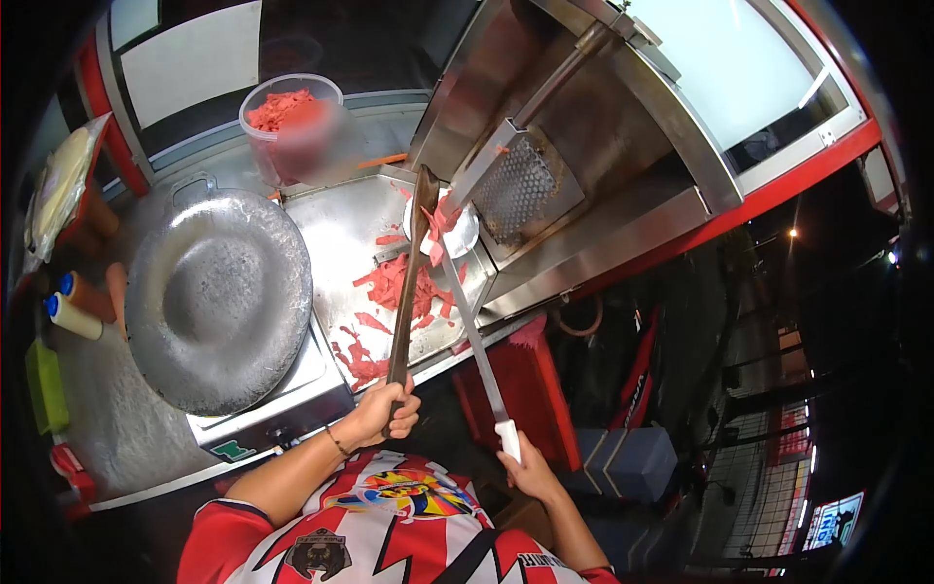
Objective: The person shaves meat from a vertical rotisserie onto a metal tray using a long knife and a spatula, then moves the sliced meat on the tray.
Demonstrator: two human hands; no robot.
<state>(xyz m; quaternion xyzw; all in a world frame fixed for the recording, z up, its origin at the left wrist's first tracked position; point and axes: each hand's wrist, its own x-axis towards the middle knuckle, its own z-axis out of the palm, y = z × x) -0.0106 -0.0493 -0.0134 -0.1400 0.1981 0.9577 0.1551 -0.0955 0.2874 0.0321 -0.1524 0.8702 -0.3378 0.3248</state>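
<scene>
My left hand (384, 412) is closed around the lower end of a long dark wooden paddle (406, 302). The paddle points away from me, its broad end beside red meat on a white round plate (461, 234). In my right hand (530, 469) is the white handle of a long knife (479, 350). The blade reaches up to the red meat pieces (437, 226) at the foot of a metal spit post (484, 165); whether it touches them, I cannot tell. Below, loose slices of red meat (394, 284) lie on a metal tray (326, 234).
To the left, a large round metal griddle pan (233, 302) sits on a burner. A clear tub (268, 146) of red meat stands behind it. Squeeze bottles (76, 318) are at far left. The metal grill housing (623, 127) rises at right, with a red box (520, 394) below.
</scene>
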